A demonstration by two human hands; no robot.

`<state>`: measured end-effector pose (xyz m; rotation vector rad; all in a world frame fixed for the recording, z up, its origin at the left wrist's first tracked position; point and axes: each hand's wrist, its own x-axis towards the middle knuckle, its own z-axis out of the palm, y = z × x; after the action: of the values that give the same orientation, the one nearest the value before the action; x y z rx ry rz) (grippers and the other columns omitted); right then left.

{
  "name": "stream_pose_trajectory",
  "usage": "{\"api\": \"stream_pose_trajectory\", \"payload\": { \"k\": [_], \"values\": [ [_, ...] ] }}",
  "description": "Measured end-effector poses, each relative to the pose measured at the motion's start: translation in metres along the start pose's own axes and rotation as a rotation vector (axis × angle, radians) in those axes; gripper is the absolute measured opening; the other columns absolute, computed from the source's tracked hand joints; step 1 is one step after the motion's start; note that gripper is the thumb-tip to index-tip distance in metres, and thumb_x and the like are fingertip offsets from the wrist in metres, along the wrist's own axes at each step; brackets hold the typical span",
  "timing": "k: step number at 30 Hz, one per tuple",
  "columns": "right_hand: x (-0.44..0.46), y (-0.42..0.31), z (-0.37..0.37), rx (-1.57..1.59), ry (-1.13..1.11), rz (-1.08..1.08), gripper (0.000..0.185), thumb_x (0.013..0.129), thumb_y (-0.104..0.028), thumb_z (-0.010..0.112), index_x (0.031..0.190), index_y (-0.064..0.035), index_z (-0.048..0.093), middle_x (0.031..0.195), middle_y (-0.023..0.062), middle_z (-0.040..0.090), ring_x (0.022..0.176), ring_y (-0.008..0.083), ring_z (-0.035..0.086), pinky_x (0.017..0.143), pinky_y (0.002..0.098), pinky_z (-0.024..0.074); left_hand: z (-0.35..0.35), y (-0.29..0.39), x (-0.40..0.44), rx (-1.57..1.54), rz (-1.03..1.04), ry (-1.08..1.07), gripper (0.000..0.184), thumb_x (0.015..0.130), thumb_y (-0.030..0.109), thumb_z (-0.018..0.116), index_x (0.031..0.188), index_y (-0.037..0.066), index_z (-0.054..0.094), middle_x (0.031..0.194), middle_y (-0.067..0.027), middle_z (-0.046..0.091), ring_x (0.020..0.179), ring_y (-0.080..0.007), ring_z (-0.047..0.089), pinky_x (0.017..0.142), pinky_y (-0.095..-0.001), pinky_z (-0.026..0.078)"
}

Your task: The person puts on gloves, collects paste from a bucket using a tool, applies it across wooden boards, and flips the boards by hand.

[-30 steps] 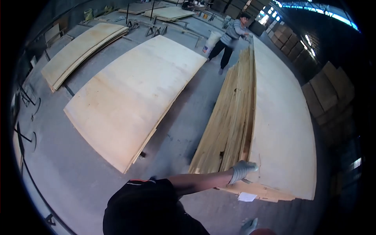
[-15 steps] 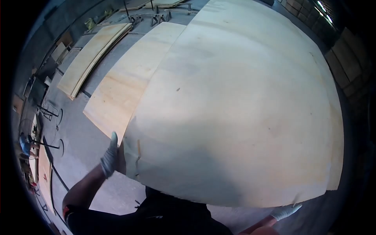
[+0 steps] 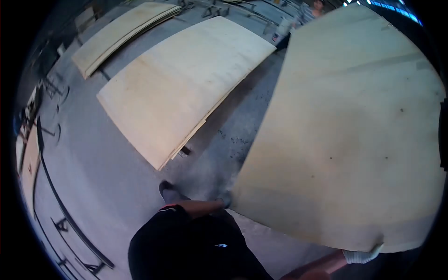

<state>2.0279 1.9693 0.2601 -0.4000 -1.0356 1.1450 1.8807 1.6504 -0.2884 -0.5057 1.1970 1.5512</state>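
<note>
A large, pale plywood sheet fills the right side of the head view, held off to the right of a stack. My left hand, in a light glove, grips its near left corner; the fingers are partly hidden. On the near edge further right, my right hand, also gloved, is closed on the sheet with the thumb over the top face. To the left lies the stack of similar plywood sheets, its layered edge facing the held sheet.
Another person stands beyond the held sheet's far left corner. A second plywood stack lies at upper left. Long dark rails run along the floor at left. Grey floor lies around the near stack.
The sheet has moved right, off the stack, uncovering the stack's edge and floor between. My left hand has come rightward with it. The other person has come into view.
</note>
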Motion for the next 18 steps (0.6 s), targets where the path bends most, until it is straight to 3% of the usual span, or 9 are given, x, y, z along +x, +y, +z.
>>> {"api": "stream_pose_trajectory", "payload": {
  "k": [4, 6, 9, 13, 15, 16, 18],
  "values": [
    [-0.087, -0.111, 0.157, -0.130, -0.176, -0.256, 0.045, 0.105, -0.025, 0.051, 0.137, 0.0051, 0.062, 0.138, 0.0240, 0.063, 0.121, 0.0347, 0.064, 0.104, 0.0473, 0.0542, 0.032, -0.017, 0.007, 0.007, -0.023, -0.060, 0.074, 0.102, 0.075, 0.031, 0.101, 0.010, 0.067, 0.082, -0.0121, 0.068, 0.065, -0.0279, 0.065, 0.050, -0.0436, 0.044],
    [-0.142, -0.139, 0.224, -0.384, -0.246, -0.676, 0.044, 0.107, -0.024, 0.050, 0.136, 0.0058, 0.063, 0.133, 0.0234, 0.066, 0.117, 0.0333, 0.066, 0.101, 0.0464, 0.0565, 0.025, -0.012, -0.017, -0.078, 0.038, -0.075, 0.074, 0.101, 0.075, 0.032, 0.096, 0.012, 0.069, 0.075, -0.0102, 0.068, 0.059, -0.0266, 0.065, 0.045, -0.0414, 0.044],
    [-0.166, -0.138, 0.287, 0.063, -0.752, -0.368, 0.044, 0.109, -0.027, 0.048, 0.133, 0.0065, 0.063, 0.128, 0.0218, 0.068, 0.112, 0.0303, 0.067, 0.099, 0.0458, 0.0546, -0.020, 0.008, -0.067, -0.194, 0.141, -0.127, 0.070, 0.100, 0.076, 0.033, 0.093, 0.015, 0.067, 0.070, -0.0069, 0.064, 0.055, -0.0243, 0.063, 0.043, -0.0373, 0.042],
    [-0.392, -0.115, 0.403, 0.559, -1.593, 0.467, 0.053, 0.109, -0.035, 0.048, 0.145, 0.0047, 0.052, 0.148, 0.0205, 0.055, 0.136, 0.0310, 0.052, 0.117, 0.0445, 0.0382, -0.131, 0.019, -0.110, -0.327, 0.234, -0.206, 0.062, 0.101, 0.070, 0.037, 0.097, 0.015, 0.066, 0.069, -0.0070, 0.061, 0.047, -0.0219, 0.055, 0.042, -0.0365, 0.041],
    [-0.490, -0.078, 0.418, 0.468, -1.673, 0.480, 0.055, 0.109, -0.034, 0.048, 0.148, 0.0043, 0.049, 0.152, 0.0209, 0.052, 0.140, 0.0318, 0.050, 0.121, 0.0464, 0.0358, -0.194, 0.017, -0.124, -0.458, 0.224, -0.283, 0.057, 0.101, 0.066, 0.042, 0.100, 0.015, 0.065, 0.070, -0.0076, 0.061, 0.046, -0.0210, 0.053, 0.042, -0.0369, 0.041],
    [-0.542, -0.035, 0.411, 0.263, -1.548, 0.249, 0.053, 0.109, -0.031, 0.048, 0.148, 0.0044, 0.049, 0.151, 0.0217, 0.053, 0.139, 0.0325, 0.052, 0.119, 0.0487, 0.0375, -0.232, 0.017, -0.131, -0.533, 0.194, -0.356, 0.053, 0.102, 0.064, 0.045, 0.100, 0.015, 0.065, 0.069, -0.0083, 0.061, 0.046, -0.0207, 0.053, 0.043, -0.0374, 0.041],
    [-0.601, 0.034, 0.381, 0.087, -1.727, 0.451, 0.047, 0.108, -0.027, 0.050, 0.144, 0.0018, 0.056, 0.146, 0.0192, 0.058, 0.134, 0.0309, 0.056, 0.117, 0.0476, 0.0416, -0.303, 0.018, -0.137, -0.682, 0.153, -0.502, 0.050, 0.102, 0.061, 0.047, 0.103, 0.014, 0.064, 0.073, -0.0098, 0.061, 0.051, -0.0217, 0.055, 0.047, -0.0386, 0.043]
  ]
}}
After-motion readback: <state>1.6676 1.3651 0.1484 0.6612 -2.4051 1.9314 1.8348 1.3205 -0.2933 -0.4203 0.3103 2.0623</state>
